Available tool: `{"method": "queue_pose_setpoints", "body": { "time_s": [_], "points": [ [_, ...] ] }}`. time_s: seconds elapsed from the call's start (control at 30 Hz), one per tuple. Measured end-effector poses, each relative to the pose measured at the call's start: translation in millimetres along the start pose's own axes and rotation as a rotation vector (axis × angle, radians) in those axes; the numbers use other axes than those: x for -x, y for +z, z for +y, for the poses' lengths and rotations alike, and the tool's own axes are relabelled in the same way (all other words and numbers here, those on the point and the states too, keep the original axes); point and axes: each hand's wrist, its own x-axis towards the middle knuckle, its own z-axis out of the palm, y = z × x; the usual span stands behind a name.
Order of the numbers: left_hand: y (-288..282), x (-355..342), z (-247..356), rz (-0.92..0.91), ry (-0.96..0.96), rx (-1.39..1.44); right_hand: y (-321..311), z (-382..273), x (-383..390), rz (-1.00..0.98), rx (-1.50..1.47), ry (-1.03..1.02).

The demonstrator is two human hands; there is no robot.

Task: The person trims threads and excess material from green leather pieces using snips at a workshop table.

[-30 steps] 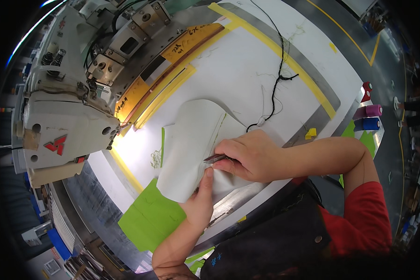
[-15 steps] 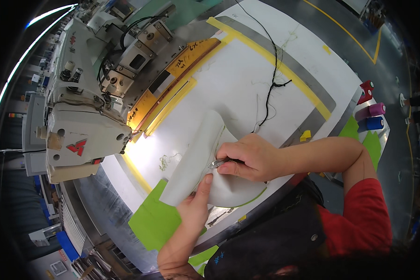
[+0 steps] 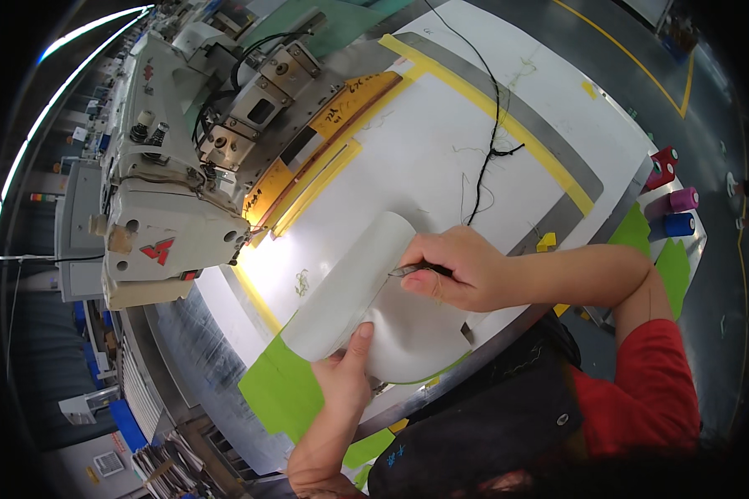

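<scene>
My right hand (image 3: 459, 266) is closed on a small dark-handled metal tool (image 3: 408, 270), likely snips, with its tip at a seam on the white sheet piece (image 3: 408, 337). That piece is folded over along its left side into a broad curl, and its lower curved edge shows green. My left hand (image 3: 345, 366) grips it at the lower left, thumb on top beside the seam and fingers hidden under it. A green piece (image 3: 270, 391) lies under and left of my left hand. Loose green threads (image 3: 301, 281) lie left of the white piece.
An industrial sewing machine (image 3: 171, 241) fills the upper left beside a taped template (image 3: 349, 116). A black cord (image 3: 491, 133) crosses the white board (image 3: 541, 100). Red, pink and blue spools (image 3: 674, 224) and green pieces (image 3: 624, 229) sit at the right; a floor walkway (image 3: 691, 150) runs beyond.
My right hand and the tool have moved up and right along the seam. My left thumb has moved lower. The white piece has shifted down, showing more of its curved lower edge.
</scene>
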Motion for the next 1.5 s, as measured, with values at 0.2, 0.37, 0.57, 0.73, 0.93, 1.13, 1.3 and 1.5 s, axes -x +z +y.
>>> {"method": "queue_pose_setpoints", "body": {
  "time_s": [0.2, 0.37, 0.57, 0.73, 0.93, 1.13, 1.3, 1.5],
  "points": [
    [-12.7, 5.5, -8.4, -0.14, 0.074, 0.116, -8.7, 4.0, -16.0, 0.06, 0.073, -0.223],
    [-31.0, 0.2, -16.1, -0.035, 0.073, -0.025, -14.1, 7.1, -15.9, -0.234, -0.018, 0.057],
    [-16.7, 2.4, 35.4, 0.152, 0.95, -0.873, -17.0, -2.1, -20.7, -0.355, 0.215, 0.05],
    [12.9, -11.2, 36.5, -0.268, 0.666, -1.216, -11.1, -0.3, -21.4, -0.2, 0.204, -0.066],
    [9.7, -40.0, 4.0, -0.229, 0.051, -0.315, -6.1, -8.0, -8.3, 0.089, 0.34, -0.195],
    [8.9, -42.5, -22.6, -0.333, 0.069, -0.074, 14.8, 7.2, -0.4, -0.064, 0.719, -0.132],
    [6.7, -44.5, -20.3, -0.327, 0.039, -0.057, 14.2, 12.6, -0.4, -0.14, 0.76, -0.131],
    [6.5, -45.9, -15.6, -0.339, -0.026, -0.01, 10.6, 10.9, -2.5, -0.133, 0.778, -0.156]
  ]
}}
